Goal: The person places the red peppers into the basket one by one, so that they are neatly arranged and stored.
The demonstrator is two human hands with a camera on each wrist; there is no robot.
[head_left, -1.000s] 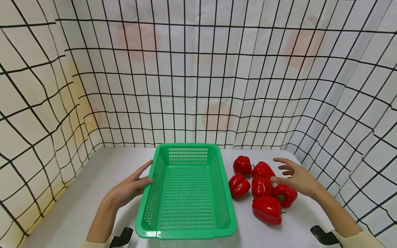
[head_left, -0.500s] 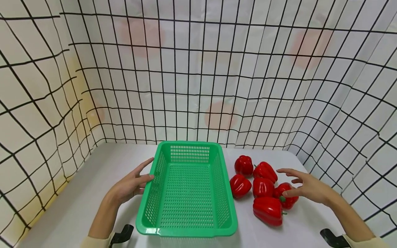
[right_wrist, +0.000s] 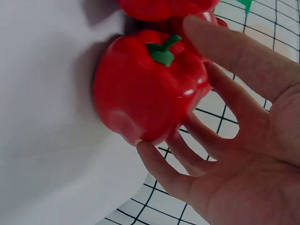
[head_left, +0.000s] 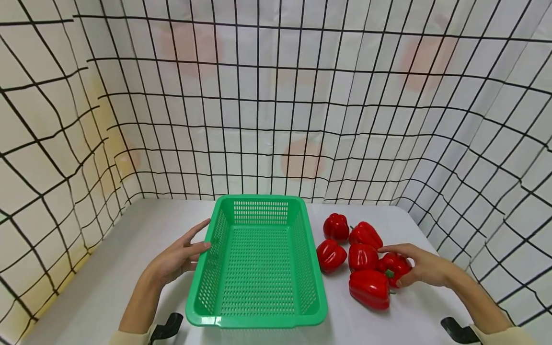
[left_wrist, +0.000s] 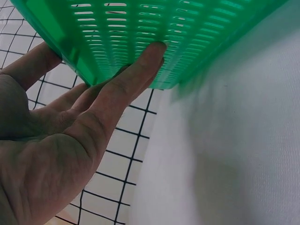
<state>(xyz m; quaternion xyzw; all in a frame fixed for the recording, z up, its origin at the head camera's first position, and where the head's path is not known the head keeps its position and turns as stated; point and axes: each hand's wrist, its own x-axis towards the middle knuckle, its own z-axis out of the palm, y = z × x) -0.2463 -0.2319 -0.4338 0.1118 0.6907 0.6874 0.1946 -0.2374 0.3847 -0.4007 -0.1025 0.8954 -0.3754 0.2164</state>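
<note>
A green perforated plastic basket (head_left: pixel 260 268) stands in the middle of the white table. My left hand (head_left: pixel 174 261) rests at its left side, thumb and index finger at the rim. In the left wrist view, nearly straight fingers (left_wrist: pixel 129 79) of that hand touch the basket's slotted outer wall. My right hand (head_left: pixel 424 268) is around the rightmost red bell pepper (head_left: pixel 396 268), which has a green stem. In the right wrist view, several fingertips of the right hand (right_wrist: pixel 225 117) reach around this pepper (right_wrist: pixel 140 93), some hidden behind it. The thumb lies near its stem end.
Several other red bell peppers lie right of the basket, among them a front pepper (head_left: pixel 369 290), a back pepper (head_left: pixel 336 227) and one beside the basket (head_left: pixel 331 256). White walls with a black grid (head_left: pixel 276 115) enclose the table's back and sides.
My right hand has moved down from above the group of peppers to the rightmost one and closed in around it. My left hand stays at the basket's side.
</note>
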